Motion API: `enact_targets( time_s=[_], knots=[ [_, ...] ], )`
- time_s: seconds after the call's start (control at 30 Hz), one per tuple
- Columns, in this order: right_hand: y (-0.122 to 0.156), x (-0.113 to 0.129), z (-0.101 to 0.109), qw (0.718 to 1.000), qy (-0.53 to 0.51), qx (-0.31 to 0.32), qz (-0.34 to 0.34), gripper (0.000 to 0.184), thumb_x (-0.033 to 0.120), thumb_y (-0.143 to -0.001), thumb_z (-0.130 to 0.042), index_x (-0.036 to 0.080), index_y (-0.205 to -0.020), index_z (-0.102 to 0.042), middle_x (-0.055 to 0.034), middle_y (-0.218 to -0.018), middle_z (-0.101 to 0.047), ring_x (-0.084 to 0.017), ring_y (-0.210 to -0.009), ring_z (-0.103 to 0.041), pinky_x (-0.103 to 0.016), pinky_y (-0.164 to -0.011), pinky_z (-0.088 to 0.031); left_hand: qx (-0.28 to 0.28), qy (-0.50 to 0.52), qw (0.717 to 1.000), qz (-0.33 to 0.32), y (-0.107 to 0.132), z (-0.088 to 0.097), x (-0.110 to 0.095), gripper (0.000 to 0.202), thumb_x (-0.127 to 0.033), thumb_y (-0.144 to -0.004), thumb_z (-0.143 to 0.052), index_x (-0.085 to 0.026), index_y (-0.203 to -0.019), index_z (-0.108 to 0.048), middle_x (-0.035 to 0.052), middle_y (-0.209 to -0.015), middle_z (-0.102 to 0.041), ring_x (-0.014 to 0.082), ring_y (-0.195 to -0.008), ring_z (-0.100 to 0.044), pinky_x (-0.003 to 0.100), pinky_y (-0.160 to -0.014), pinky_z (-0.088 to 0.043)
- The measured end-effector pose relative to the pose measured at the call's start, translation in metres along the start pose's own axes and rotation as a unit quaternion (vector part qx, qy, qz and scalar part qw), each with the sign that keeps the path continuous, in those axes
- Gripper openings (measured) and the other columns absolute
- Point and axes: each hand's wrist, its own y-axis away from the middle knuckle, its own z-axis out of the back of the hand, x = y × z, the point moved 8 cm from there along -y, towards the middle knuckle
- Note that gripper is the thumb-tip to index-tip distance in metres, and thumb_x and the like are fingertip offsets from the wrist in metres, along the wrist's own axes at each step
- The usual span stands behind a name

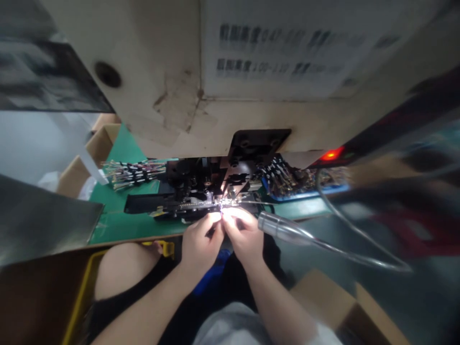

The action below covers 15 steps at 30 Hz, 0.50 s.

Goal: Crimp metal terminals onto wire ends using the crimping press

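Observation:
My left hand [201, 239] and my right hand [246, 235] meet in front of a crimping machine [194, 179]. Both are closed, thumbs and fingers pinched close together on a thin wire [222, 210], of which only a small purplish bit shows. Its tip points into the brightly lit working point of the machine. From the left, a toothed metal strip [196, 205] runs along the machine's feed track [143, 203] to that point. Glare and blur hide the wire's end and the fingertips' exact hold.
A wire bundle [134, 173] lies on the green table [118, 225] at left; more wires [278, 177] lie right, beside a blue tray [309, 192]. A flexible lamp [283, 227] reaches in near my right hand. The machine's housing [172, 96] overhangs. A cardboard box [323, 299] stands lower right.

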Motion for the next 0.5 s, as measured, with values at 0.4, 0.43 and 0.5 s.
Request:
enact_targets(
  time_s=[0.4,0.43,0.5],
  knots=[
    [-0.005,0.013,0.009,0.988,0.109,0.03,0.106,0.02,0.021,-0.082,-0.067,0.026,-0.1,-0.073,-0.003,-0.092,-0.072,-0.022,-0.078,-0.068,-0.037,-0.078,-0.055,-0.016,-0.025,0.999,-0.046,-0.001,-0.001,-0.009,0.017,-0.02,-0.088,-0.055,-0.022,-0.096,-0.069,0.003,-0.091,-0.076,0.0171,-0.083,-0.071,0.024,-0.078,-0.053],
    [-0.005,0.013,0.009,0.988,0.109,0.029,0.107,0.019,0.021,-0.082,-0.066,0.026,-0.1,-0.073,-0.0031,-0.092,-0.072,-0.022,-0.08,-0.068,-0.038,-0.08,-0.055,-0.016,-0.026,0.999,-0.045,-0.001,-0.001,-0.009,0.017,-0.02,-0.088,-0.055,-0.022,-0.096,-0.069,0.0031,-0.091,-0.076,0.0171,-0.083,-0.071,0.024,-0.078,-0.053],
    [-0.006,0.013,0.008,0.988,0.112,0.029,0.108,0.019,0.021,-0.082,-0.066,0.025,-0.1,-0.072,-0.0031,-0.088,-0.071,-0.021,-0.076,-0.068,-0.038,-0.079,-0.056,-0.018,-0.027,0.999,-0.043,-0.002,-0.002,-0.008,0.017,-0.021,-0.089,-0.055,-0.022,-0.096,-0.069,0.0031,-0.092,-0.076,0.0172,-0.083,-0.071,0.024,-0.078,-0.053]
  ],
)
